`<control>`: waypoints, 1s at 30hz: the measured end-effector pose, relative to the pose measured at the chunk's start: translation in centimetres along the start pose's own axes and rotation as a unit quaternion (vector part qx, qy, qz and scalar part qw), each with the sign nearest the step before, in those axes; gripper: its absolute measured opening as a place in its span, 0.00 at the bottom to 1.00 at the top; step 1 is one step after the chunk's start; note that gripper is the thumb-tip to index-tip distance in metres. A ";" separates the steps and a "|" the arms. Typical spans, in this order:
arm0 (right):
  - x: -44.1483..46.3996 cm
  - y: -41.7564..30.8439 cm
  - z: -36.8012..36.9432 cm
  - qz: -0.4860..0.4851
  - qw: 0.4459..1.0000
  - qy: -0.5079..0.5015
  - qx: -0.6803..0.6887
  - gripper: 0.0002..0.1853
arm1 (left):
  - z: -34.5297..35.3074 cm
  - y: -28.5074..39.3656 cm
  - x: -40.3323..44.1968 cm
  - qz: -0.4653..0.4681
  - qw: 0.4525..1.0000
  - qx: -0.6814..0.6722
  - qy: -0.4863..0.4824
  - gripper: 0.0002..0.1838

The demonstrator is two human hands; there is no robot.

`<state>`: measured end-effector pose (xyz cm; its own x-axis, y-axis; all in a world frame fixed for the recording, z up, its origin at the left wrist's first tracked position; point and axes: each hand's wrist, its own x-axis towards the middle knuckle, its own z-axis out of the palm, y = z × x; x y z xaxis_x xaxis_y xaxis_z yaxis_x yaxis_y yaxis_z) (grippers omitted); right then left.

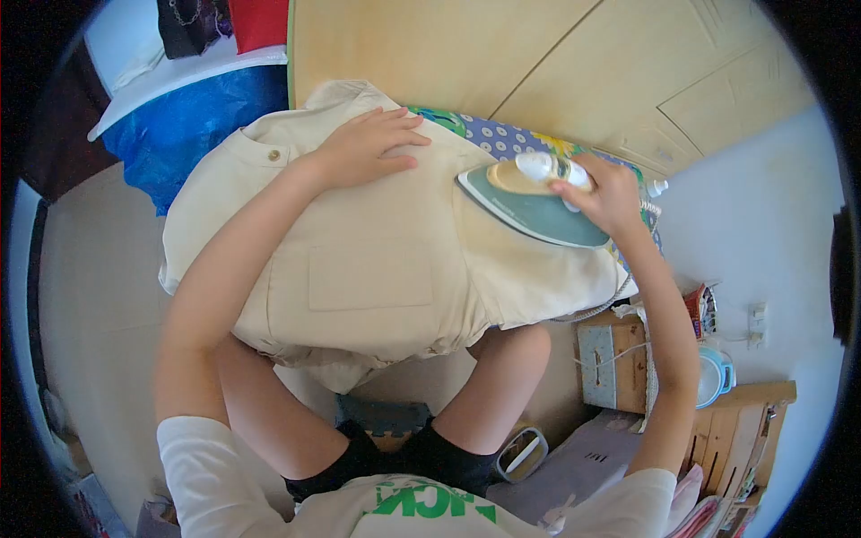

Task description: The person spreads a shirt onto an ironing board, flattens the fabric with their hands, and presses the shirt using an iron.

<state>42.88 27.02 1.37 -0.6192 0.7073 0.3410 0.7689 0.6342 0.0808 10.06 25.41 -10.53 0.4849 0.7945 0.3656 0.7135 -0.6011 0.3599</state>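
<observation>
The right grip (612, 193) is enclosing a pointed, glossy iron (531, 204); the left grip (368, 148), spread flat, is resting on a cream cloth garment (372, 229).

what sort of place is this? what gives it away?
Probably a room in a home: there's a handheld iron with a cream garment, a flower-patterned cloth beneath it, and pale cabinet doors behind.
</observation>
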 end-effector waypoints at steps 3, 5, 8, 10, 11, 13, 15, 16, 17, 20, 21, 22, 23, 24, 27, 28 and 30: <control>-0.4 0.4 0.3 -0.087 0.993 0.042 0.062 0.27 | 0.3 0.2 -0.2 0.011 1.000 -0.001 0.013 0.20; 0.0 -0.3 0.3 -0.143 0.982 -0.003 0.123 0.28 | 0.2 0.2 -0.1 -0.003 1.000 0.009 0.000 0.20; 0.6 -1.9 0.0 -0.187 0.980 -0.004 0.064 0.28 | 0.6 -0.2 -0.3 0.017 1.000 0.010 0.023 0.21; 0.7 -1.8 0.7 -0.162 0.985 0.008 0.050 0.28 | 0.5 -0.2 -0.2 0.012 1.000 0.013 0.016 0.21; 0.7 -1.8 0.8 -0.136 0.990 0.021 0.035 0.28 | 0.5 -0.1 -0.1 0.008 1.000 0.016 0.009 0.21; 0.8 -1.8 0.7 -0.097 0.995 0.018 0.022 0.29 | 0.3 -0.1 -0.1 0.008 1.000 0.018 0.008 0.21; 0.9 -1.5 1.0 -0.056 0.998 0.015 0.010 0.29 | 0.4 -0.2 -0.2 0.009 1.000 0.020 0.005 0.21; 1.1 -0.9 1.2 -0.021 1.000 0.000 -0.004 0.30 | 0.4 -0.3 -0.2 0.013 1.000 0.016 0.010 0.21; 1.2 -0.4 1.3 0.013 1.000 -0.014 -0.019 0.31 | 0.4 -0.4 -0.2 0.016 1.000 0.013 0.015 0.21; 1.0 1.1 1.6 0.031 0.999 0.017 -0.037 0.32 | 0.2 -0.2 -0.2 0.018 1.000 0.004 0.018 0.20; 0.8 1.5 1.6 0.031 0.999 0.017 -0.038 0.32 | 0.2 -0.1 -0.2 0.018 1.000 0.003 0.018 0.20; 0.7 1.9 1.5 0.049 0.998 0.014 -0.043 0.32 | 0.2 -0.1 -0.2 0.017 1.000 0.008 0.018 0.20; 0.7 2.1 1.5 0.068 0.996 0.012 -0.048 0.32 | 0.2 -0.1 -0.2 0.017 1.000 0.013 0.019 0.19; 0.7 2.2 1.5 0.067 0.996 0.012 -0.050 0.32 | 0.2 -0.1 -0.1 0.017 1.000 0.012 0.021 0.19; 0.6 2.4 1.3 0.081 0.995 0.006 -0.062 0.33 | 0.6 -0.1 -0.1 0.021 0.999 0.027 0.034 0.18; 0.7 2.6 1.3 0.093 0.994 -0.010 -0.059 0.32 | 0.7 -0.2 0.0 0.018 0.999 0.024 0.043 0.18; 1.0 2.3 0.7 0.102 0.993 -0.021 -0.057 0.32 | 0.7 -0.1 -0.1 0.015 0.998 0.025 0.056 0.17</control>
<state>43.90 29.38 1.21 -0.4538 0.8309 0.3220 0.8902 0.4393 0.1210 10.30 25.46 -11.19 0.4490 0.7602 0.4695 0.7254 -0.6169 0.3052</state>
